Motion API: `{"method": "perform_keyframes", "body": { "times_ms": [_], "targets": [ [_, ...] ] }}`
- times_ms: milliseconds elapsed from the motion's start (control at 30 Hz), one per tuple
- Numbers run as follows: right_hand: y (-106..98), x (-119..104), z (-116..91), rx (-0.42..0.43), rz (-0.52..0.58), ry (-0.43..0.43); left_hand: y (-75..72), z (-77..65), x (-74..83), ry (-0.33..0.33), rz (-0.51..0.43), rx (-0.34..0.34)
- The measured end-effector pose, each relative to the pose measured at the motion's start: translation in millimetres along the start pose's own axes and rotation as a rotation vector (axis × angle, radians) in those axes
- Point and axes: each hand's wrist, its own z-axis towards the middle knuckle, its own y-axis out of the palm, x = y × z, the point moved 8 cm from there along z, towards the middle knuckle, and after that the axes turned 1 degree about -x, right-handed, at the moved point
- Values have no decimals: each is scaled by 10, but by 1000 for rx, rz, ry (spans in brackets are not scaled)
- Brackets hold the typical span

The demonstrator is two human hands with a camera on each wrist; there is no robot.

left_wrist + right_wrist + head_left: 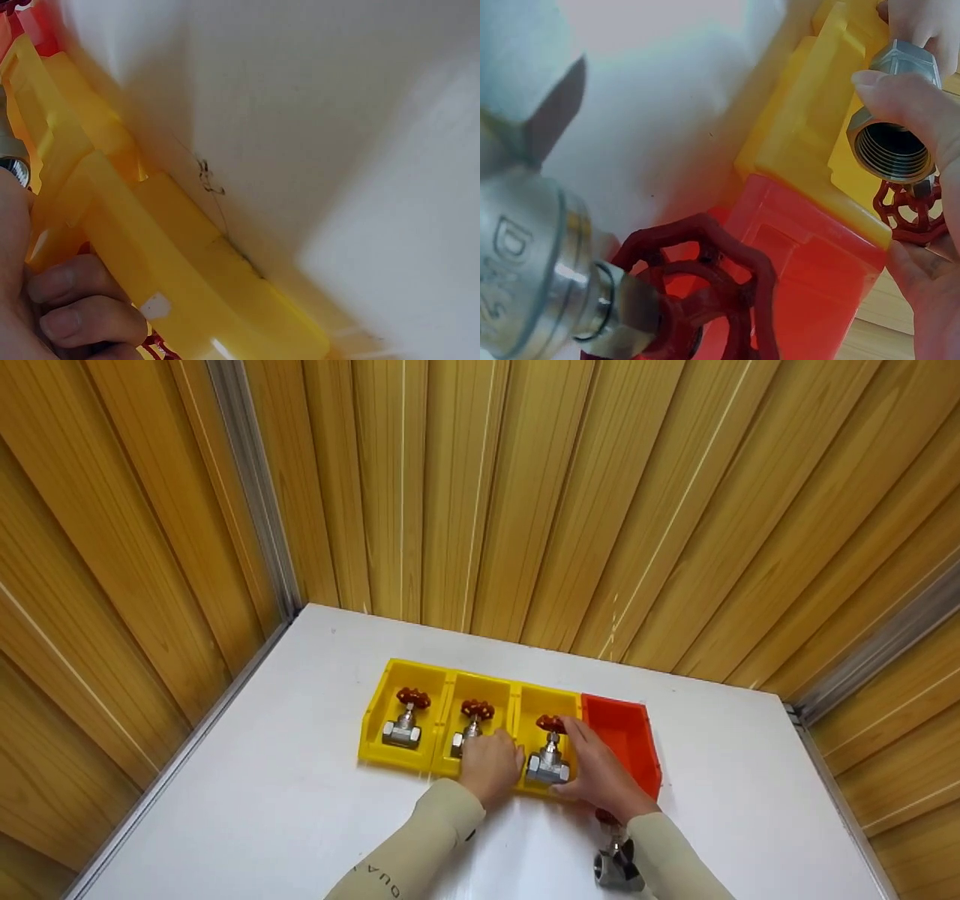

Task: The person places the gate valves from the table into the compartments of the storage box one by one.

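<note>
My right hand (602,774) holds a globe valve (548,769) with a red handwheel over the third yellow bin (534,705); fingers meet the handwheel and the thumb lies by the steel body. The valve's threaded opening shows in the right wrist view. My left hand (492,765), fingers curled, grips the front of the second yellow bin (448,766), by its divider. Partly behind that hand stands another valve (477,711). A third valve (403,731) is upright in the leftmost yellow bin (375,720). The left thumb's contact is hidden.
A red bin (616,727) joins the yellow row on the right. One more valve (616,870) stands on the white table (285,787) near my right forearm, its handwheel large in the right wrist view. Wood-patterned panels (480,510) enclose the table.
</note>
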Motion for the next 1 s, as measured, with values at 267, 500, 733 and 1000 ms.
{"method": "perform_keyframes", "body": {
  "times_ms": [267, 500, 733, 1000],
  "targets": [
    [18, 27, 53, -15, -1, 17, -7, -3, 7, 3, 18, 26],
    [30, 43, 88, -27, 15, 52, 8, -1, 0, -11, -5, -12],
    [38, 60, 123, -35, 5, 57, 5, 0, 10, -4, 22, -3],
    [41, 76, 186, -48, -1, 64, 9, 2, 4, -2, 25, -10]
  ]
}}
